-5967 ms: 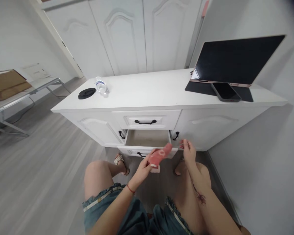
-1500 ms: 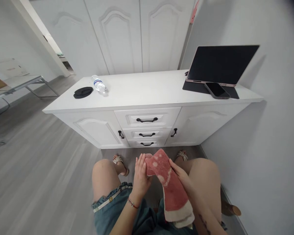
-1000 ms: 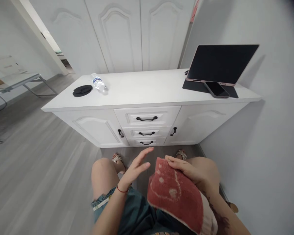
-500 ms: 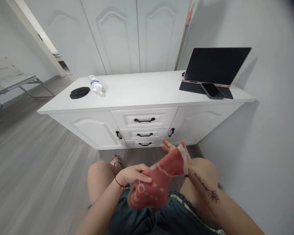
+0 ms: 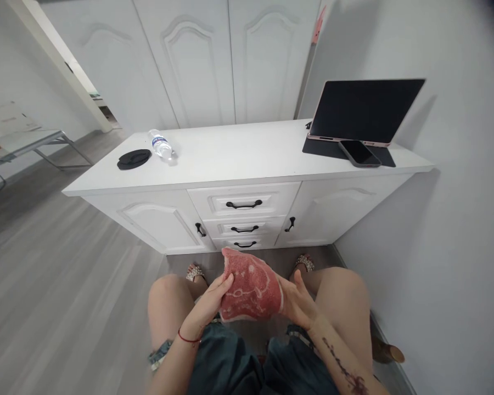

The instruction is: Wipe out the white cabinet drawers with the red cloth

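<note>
A red towel (image 5: 249, 286) with a pale pattern is held folded between my knees, over my lap. My left hand (image 5: 209, 302) grips its left edge with fingers curled on the cloth. My right hand (image 5: 298, 299) holds its right edge, fingers bent against it. Ahead stands a white cabinet (image 5: 247, 164) with three drawers (image 5: 243, 204), all closed, with black handles.
On the cabinet top lie a plastic bottle (image 5: 160, 146) and a black round lid (image 5: 134, 159) at the left, a tablet (image 5: 364, 112) on a dark mat and a phone (image 5: 359, 153) at the right. A wall stands close on the right; grey floor opens to the left.
The drawer that stood open six seconds ago is shut. The towel was spread over my right thigh, then gathered; now both hands hold it folded smaller in front of me.
</note>
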Motion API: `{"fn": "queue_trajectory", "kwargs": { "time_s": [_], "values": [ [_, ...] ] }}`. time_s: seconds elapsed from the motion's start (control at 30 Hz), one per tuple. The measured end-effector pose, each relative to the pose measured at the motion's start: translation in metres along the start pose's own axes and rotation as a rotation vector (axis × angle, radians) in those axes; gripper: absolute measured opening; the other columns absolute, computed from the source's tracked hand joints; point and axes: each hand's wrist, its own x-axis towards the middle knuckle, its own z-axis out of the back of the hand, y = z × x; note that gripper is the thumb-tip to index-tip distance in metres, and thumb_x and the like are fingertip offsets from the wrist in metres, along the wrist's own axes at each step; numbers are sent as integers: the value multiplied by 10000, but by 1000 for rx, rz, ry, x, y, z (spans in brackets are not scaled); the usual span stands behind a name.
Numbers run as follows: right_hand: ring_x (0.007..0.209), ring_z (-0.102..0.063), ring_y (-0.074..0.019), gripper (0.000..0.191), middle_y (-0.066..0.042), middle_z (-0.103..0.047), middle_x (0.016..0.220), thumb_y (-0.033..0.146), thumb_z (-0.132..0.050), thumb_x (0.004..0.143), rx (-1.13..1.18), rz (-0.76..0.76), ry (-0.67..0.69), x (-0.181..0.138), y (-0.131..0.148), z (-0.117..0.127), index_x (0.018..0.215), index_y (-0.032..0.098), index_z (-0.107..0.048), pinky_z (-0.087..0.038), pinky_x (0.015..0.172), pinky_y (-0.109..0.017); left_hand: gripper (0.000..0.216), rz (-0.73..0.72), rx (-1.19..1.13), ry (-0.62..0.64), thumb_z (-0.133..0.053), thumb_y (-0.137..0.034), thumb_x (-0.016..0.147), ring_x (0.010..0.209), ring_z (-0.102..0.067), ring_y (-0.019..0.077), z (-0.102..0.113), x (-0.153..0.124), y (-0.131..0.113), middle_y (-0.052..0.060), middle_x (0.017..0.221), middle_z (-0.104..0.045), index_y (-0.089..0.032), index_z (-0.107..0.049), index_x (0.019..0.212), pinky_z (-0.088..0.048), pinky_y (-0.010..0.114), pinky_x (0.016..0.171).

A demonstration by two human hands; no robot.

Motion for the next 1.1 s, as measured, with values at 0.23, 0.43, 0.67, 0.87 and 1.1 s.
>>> {"fn": "queue_trajectory", "kwargs": {
  "time_s": [0.23, 0.43, 0.67, 0.87, 1.1],
  "values": [
    [779, -655, -169, 953, -6, -707, 899, 304, -757, 684, -108, 104, 4, 12, 8, -8, 1442, 303, -180, -480, 814, -348, 396, -102, 201, 29, -586, -466, 812, 907, -620, 211, -8, 1, 7, 62, 945, -692, -173, -655, 1069, -480, 378, 871],
    [900, -600, -192, 615, -22, -660, 1025, 310, -745, 678, -380, 253, -110, 1, 22, -12, 1251, 286, -523, -472, 835, -332, 216, -455, 635, -309, -683, -397, 741, 1102, -518, 268, -13, -3, 8, 103, 1159, -543, -187, -715, 700, -412, 410, 974],
    [1075, -507, -264, 282, -51, -564, 1106, 159, -648, 646, -944, 459, -61, -16, 35, -23, 887, 293, -708, -362, 990, -425, 219, -816, 956, 18, -523, -119, 839, 1099, -542, 217, -23, -40, -18, 56, 1099, -611, -264, -684, 811, -340, 469, 1057],
    [855, -574, -255, 118, -29, -629, 861, 273, -690, 688, -784, 366, 77, -34, 53, -46, 802, 298, -670, -448, 838, -388, 449, -563, 737, 25, -641, -186, 766, 1158, -516, 261, -25, -65, -18, 97, 1265, -537, -280, -579, 1201, -465, 372, 951],
    [840, -597, -193, 338, -46, -637, 1019, 496, -598, 776, -454, 418, -40, 55, 43, -36, 1003, 247, -576, -466, 821, -352, 949, -87, -212, -306, -751, -342, 666, 1138, -556, 315, -28, -60, 24, 96, 1290, -570, -319, -214, 1448, -497, 424, 903]
  ]
}}
